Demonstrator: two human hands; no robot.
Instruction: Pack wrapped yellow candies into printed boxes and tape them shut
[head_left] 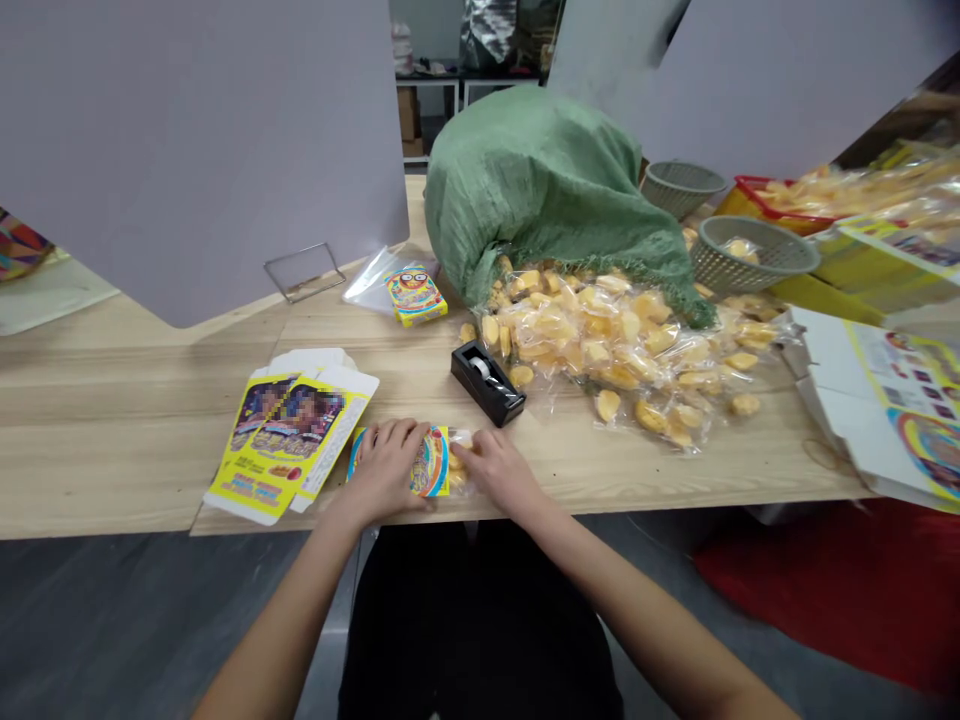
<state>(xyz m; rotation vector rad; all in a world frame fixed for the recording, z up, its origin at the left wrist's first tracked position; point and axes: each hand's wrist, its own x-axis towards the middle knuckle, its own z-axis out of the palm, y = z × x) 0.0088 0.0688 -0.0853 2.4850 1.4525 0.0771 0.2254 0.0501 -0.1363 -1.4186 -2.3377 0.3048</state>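
Your left hand (382,472) grips the box (431,465) from above, steadying it, while your right hand (501,472) presses its fingertips onto the packet (460,458) at the box's end.

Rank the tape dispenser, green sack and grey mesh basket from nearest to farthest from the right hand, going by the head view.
1. Black tape dispenser, just ahead of the right hand.
2. Green sack, straight ahead and farther back.
3. Grey mesh basket, farther back and off to the right.
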